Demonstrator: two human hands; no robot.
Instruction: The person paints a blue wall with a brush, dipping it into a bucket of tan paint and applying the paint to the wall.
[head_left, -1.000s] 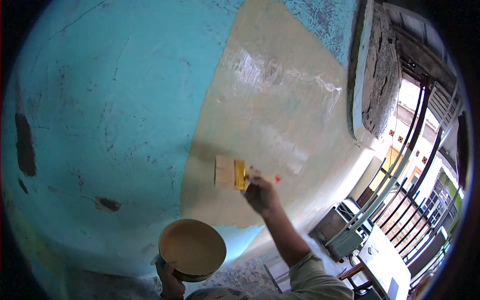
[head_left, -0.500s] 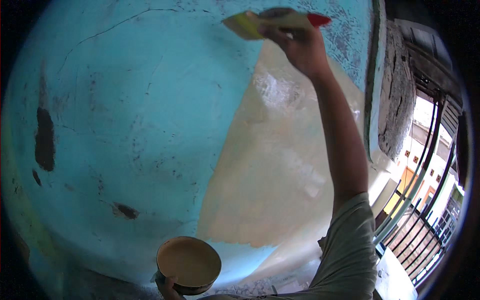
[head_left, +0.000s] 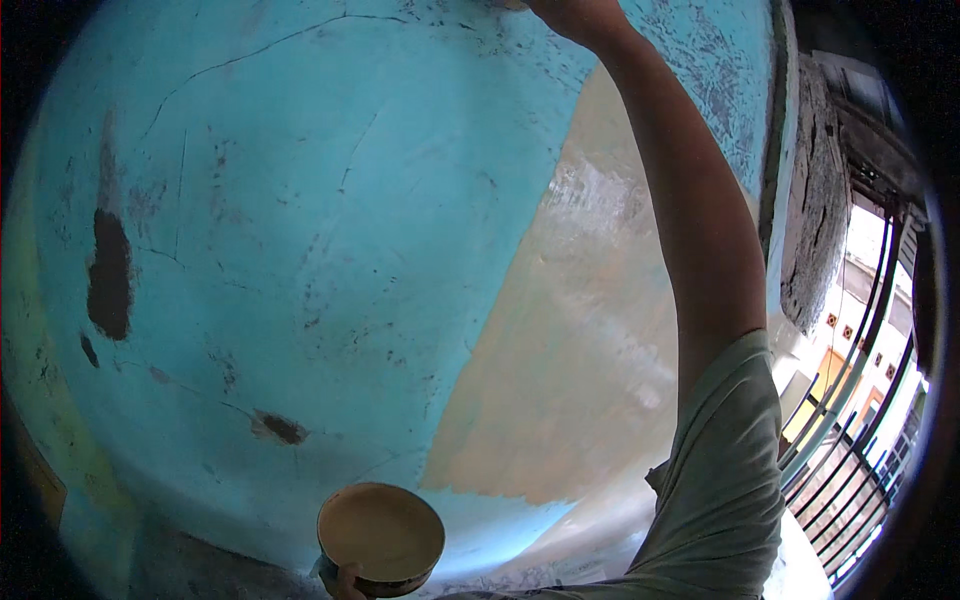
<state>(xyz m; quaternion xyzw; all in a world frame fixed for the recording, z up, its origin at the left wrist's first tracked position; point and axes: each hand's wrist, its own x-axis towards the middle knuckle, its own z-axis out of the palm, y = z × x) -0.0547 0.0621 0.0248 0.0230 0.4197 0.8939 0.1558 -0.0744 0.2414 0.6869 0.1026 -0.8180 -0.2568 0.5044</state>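
Your left hand point(head_left: 346, 582) grips the paint tub point(head_left: 408, 584). Right hand point(head_left: 578, 16) high against turquoise wall point(head_left: 330, 230), cropped; can't tell its grip.

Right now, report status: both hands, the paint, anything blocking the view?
Left hand gripping round container, beige paint inside. Right hand up at top edge, grip cut off by frame. Right arm hides part of beige wall patch.

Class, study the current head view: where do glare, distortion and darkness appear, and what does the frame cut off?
Head view: corners fall to black; the turquoise wall curves along its lower edge; daylight at right looks washed out; whitish patches, perhaps sheen, mark the beige paint; the top edge crops the right hand.
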